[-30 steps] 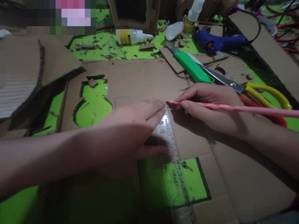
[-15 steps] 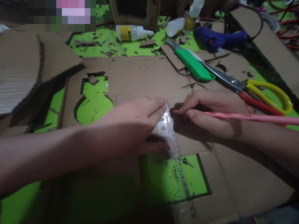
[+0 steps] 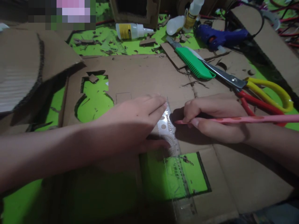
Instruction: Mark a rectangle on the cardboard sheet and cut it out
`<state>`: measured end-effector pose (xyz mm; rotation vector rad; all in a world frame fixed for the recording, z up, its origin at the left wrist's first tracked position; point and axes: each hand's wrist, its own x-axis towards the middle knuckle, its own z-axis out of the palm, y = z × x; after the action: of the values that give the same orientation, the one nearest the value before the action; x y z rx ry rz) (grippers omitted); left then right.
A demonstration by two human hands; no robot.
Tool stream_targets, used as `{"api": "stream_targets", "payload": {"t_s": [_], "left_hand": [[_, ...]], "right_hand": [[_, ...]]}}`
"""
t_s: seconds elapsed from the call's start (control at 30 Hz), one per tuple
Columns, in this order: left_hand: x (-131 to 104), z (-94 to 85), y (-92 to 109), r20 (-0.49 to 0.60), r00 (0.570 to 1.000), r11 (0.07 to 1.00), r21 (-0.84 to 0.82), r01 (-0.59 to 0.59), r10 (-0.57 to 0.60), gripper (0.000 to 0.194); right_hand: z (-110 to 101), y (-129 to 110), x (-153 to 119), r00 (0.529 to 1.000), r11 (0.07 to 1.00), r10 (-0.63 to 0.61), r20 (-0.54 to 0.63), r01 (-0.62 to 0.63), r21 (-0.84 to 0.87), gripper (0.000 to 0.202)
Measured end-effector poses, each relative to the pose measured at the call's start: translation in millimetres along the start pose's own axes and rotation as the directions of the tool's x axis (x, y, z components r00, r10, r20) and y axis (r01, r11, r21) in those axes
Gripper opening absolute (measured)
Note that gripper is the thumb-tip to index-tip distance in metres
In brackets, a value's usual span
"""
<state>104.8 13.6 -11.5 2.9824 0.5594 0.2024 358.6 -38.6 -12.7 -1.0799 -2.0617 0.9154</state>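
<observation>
- Pink pencil (image 3: 233, 119): right of centre; your right hand (image 3: 217, 107) has its thumb and fingers clamped on it near the tip. Its tip points left, just beside the ruler's right edge; you cannot tell whether it touches the sheet.
- Clear ruler (image 3: 168, 132): runs from the centre to the bottom of the frame, across a rectangular opening (image 3: 198, 174) in the sheet.
- Your left hand (image 3: 135, 121): lies palm down over the ruler's upper part, fingers together, thumb apart.
- Cardboard sheet (image 3: 144, 74): spans the middle of the frame, beneath both hands.
- Green knife (image 3: 195, 63): upper right of centre, beside the scissors (image 3: 234, 79).
- Blue glue gun (image 3: 217, 36): upper right, above the scissors.
- Bottle (image 3: 127, 31): on its side, top centre.
</observation>
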Motion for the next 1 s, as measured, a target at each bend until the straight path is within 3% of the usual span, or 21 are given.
{"api": "stream_targets", "payload": {"t_s": [0.33, 0.43, 0.53, 0.67, 0.77, 0.87, 0.93, 1.0], "left_hand": [[0, -0.1, -1, 0.057, 0.998, 0.999, -0.036, 0.024, -0.022, 0.084], [3, -2.6, -5, 0.126, 0.992, 1.0, -0.019, 0.013, -0.011, 0.087], [-1, -6.1, -13, 0.126, 0.992, 0.999, 0.019, -0.028, 0.025, 0.076], [-29, -13.8, -24, 0.089, 0.995, 0.99, 0.133, -0.044, 0.033, 0.065], [-62, -20.6, -25, 0.081, 0.996, 0.983, 0.181, 0.018, -0.033, 0.064], [-90, -25.9, -19, 0.063, 0.995, 0.987, 0.144, 0.07, -0.08, 0.06], [-102, -28.1, -13, 0.054, 0.993, 0.988, 0.125, 0.095, -0.103, 0.052], [-108, -29.7, -8, 0.043, 0.994, 0.992, 0.087, 0.096, -0.1, 0.047]], "right_hand": [[2, 4, -4, 1.0, 1.0, -0.003, -0.022, 0.004, 0.026, 0.016], [2, 3, -3, 0.984, 0.993, 0.088, -0.154, -0.074, 0.09, 0.021], [3, 0, 0, 0.93, 0.971, 0.193, -0.313, -0.135, 0.198, 0.028], [3, 0, 1, 0.892, 0.962, 0.249, -0.378, -0.183, 0.202, 0.02], [-1, 7, 0, 0.946, 0.977, 0.181, -0.268, -0.142, 0.159, 0.017], [-8, 14, 1, 0.996, 0.997, -0.069, -0.057, 0.068, -0.021, 0.025], [-12, 15, 4, 0.956, 0.942, -0.273, 0.109, 0.289, -0.173, 0.023], [-13, 11, 5, 0.906, 0.854, -0.377, 0.193, 0.421, -0.306, 0.028]]}}
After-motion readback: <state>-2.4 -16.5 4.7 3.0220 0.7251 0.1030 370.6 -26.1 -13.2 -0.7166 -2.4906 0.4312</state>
